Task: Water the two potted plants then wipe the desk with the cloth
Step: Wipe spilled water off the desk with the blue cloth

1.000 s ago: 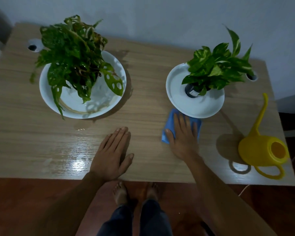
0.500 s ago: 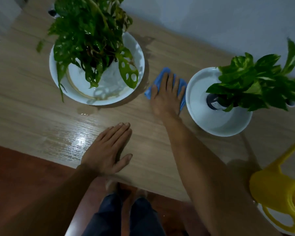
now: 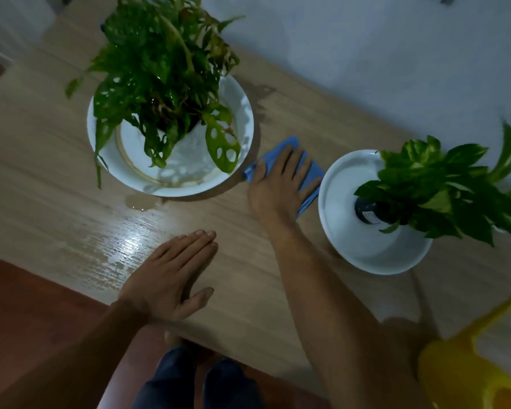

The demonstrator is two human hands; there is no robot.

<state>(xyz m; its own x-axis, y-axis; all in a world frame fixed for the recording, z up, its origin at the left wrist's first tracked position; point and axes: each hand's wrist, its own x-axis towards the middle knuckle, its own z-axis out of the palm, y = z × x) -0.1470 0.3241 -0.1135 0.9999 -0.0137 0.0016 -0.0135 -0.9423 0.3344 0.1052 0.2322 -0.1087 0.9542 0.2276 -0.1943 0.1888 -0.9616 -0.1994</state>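
Since a second ago I see the right hand (image 3: 281, 181) and the blue cloth (image 3: 309, 175) have travelled from the near side of the right-hand plate up into the gap between the two plates; the left hand (image 3: 171, 278) has stayed put.

Right hand: flat, fingers spread, palm pressing the cloth onto the worktop (image 3: 278, 119). No pinch or grip, just weight on top. Cloth edges show beyond the fingertips and on the thumb side.

Left hand: open, fingers together, resting palm-down on the worktop near its front edge, holding nothing.

Left plant (image 3: 165, 66), holed leaves, stands in a wide white plate (image 3: 245, 113). Right plant (image 3: 443, 190), in a dark pot, sits in a smaller white plate (image 3: 334, 199). The cloth lies just beside both plates; I cannot tell whether it touches either.

A small puddle (image 3: 139, 202) sits at the near rim of the left plate, and a wet sheen spreads on the worktop beside the left hand.

Yellow watering can (image 3: 466, 370) at the near right corner, spout pointing away from me.
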